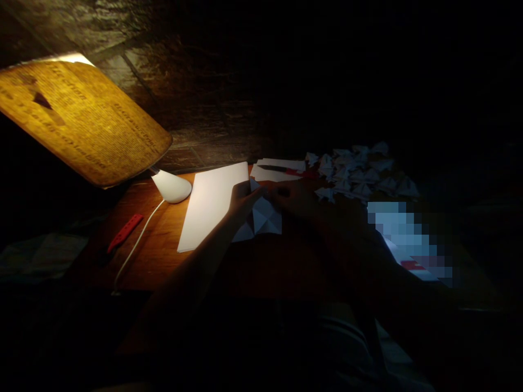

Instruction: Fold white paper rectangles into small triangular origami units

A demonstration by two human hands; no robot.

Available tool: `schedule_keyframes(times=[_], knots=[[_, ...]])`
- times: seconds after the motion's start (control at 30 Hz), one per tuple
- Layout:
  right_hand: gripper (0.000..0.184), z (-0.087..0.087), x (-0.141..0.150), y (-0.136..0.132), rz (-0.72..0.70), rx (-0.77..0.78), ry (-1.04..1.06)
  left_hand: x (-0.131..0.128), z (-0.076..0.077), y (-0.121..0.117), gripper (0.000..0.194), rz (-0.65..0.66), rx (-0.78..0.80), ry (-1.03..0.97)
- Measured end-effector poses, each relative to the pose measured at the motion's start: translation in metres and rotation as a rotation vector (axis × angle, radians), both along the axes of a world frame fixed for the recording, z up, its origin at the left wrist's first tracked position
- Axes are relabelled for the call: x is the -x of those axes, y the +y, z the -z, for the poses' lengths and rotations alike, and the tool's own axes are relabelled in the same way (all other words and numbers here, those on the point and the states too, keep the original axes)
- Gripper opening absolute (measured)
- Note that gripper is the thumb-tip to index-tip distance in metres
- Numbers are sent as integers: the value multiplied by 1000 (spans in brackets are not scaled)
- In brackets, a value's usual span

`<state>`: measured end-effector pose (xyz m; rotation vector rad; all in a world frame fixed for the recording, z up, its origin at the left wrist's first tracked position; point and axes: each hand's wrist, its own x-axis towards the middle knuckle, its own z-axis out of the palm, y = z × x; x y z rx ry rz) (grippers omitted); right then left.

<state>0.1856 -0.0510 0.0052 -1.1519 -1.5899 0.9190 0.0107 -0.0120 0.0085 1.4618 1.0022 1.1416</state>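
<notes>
forearms [210, 250] reached in from the bottom edge, angled toward each other, mostly in shadow. left hand [244, 197] was bent inward at the wrist, thumb pointing right along the top of the folded paper [268, 219], gripping it on its left side. right hand [289, 195] came from the other side, fingers curled, tips at the paper's upper right. too dark to tell if it was pinching or just touching. fingertips of both hands nearly met at the top of the paper. the paper was white, creased, center of the wooden table [159, 267], in front of the person; couldn't tell if its lower edge rested on the wood.

left side: red tool [125, 234] lying near the white cord [141, 245]. right side: bright bluish patch [402, 237], pixelated, nothing readable, red mark near its lower edge.

beyond the hands: big white sheets [216, 198], then smaller sheets [286, 163] with a dark-bladed, red-handled tool [273, 169] across them. folded paper pieces [359, 177] heaped to the right, dim.

lamp [84, 117] far left, lit, white base. shade carried dark print, several lines, tilted and blurred; no word certain. rough wall [134, 60] behind.
</notes>
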Motion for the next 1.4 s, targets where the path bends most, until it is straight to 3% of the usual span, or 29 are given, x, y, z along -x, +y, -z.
schedule_keyframes(times=[0.33, 0.73, 1.07, 1.4], knots=[[39, -3, -1, -1, -19, 64, 129, -1, 0, 0, 40, 68, 75, -54], [50, -4, 3, -1, 52, 52, 125, -2, -1, 2, 39, -91, 36, -111], [40, -2, -1, 3, 71, 48, 82, 1, 2, 6, 39, -56, 90, -79], [46, -2, 0, 2, 84, 75, 43, 1, -1, 4, 29, -60, 67, -89]])
